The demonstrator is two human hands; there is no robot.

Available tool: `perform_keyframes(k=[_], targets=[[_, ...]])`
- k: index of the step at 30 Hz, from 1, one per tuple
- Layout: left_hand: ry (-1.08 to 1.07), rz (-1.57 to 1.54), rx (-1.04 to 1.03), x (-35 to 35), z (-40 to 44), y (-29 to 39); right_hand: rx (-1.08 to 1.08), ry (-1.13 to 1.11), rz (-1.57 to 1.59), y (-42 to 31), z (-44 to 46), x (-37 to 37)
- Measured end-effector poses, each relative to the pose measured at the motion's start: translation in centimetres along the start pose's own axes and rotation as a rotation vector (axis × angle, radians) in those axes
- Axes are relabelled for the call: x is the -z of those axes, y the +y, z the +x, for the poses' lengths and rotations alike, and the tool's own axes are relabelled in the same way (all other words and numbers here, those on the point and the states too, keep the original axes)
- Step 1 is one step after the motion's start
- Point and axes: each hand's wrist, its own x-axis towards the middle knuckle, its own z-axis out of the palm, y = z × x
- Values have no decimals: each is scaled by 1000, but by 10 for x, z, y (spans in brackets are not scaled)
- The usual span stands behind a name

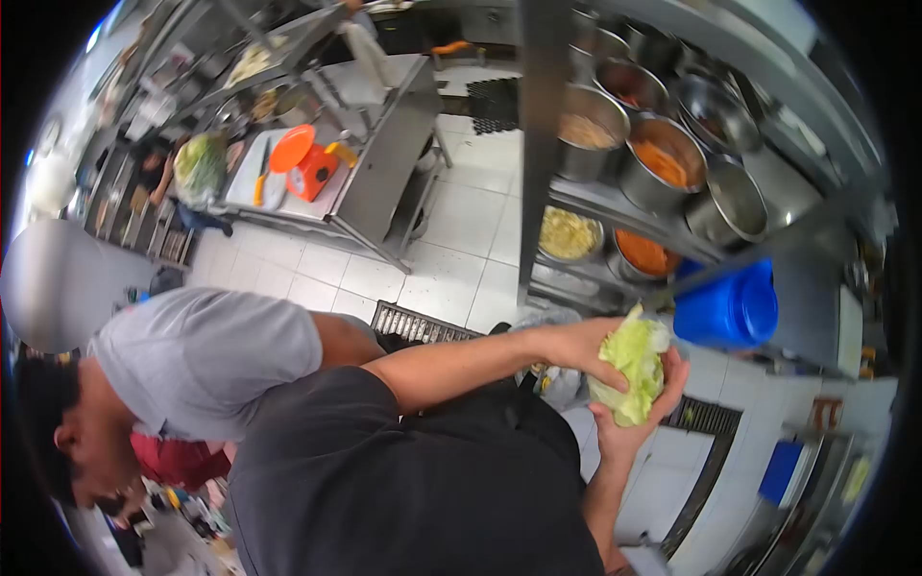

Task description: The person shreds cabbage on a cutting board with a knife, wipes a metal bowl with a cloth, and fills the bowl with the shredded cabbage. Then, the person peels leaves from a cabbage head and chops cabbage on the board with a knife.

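A piece of pale green lettuce (636, 363) is held out in front of my body, between both hands. My left hand (579, 348) grips its left side, with the thumb laid across the leaves. From below and the right, my right hand (624, 438) cups it, fingers wrapped around the far side. The leaves hide part of the fingers of both hands. Just beyond the lettuce stands a blue plastic bin (720, 312). A clear plastic bag (562, 384) with contents I cannot make out is below my left wrist.
A metal rack (663, 235) at right bears several pots, some with orange food. Across the tiled floor, a steel table (384, 144) carries an orange scale (312, 178), a knife (260, 182) on a white board, and a bagged leafy head (200, 171). A grey-shirted co-worker (211, 350) is close on my left.
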Motion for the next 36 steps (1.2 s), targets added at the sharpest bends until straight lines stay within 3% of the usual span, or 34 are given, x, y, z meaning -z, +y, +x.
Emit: perform_keyframes(k=[4,7,12,15,19,24,30,36], targets=[[130,112,-62,3,-5,6,-41,48,-27,-12,19,-16],[171,175,-240,8,-13,31,-119,9,33,-32,32,-29],[138,484,-331,30,-17,65,-184,8,66,-58,59,-50],[111,598,-282,47,-25,77,-264,-93,104,-55,62,-60],[161,495,-337,69,-35,73,-328,-84,192,-8,40,-58],[201,449,-307,99,-51,71,-450,53,333,-19,50,-109],[198,432,-397,130,-68,64,-521,93,270,-19,50,-151],[289,465,-433,132,-102,63,-426,71,263,-26,38,-180]])
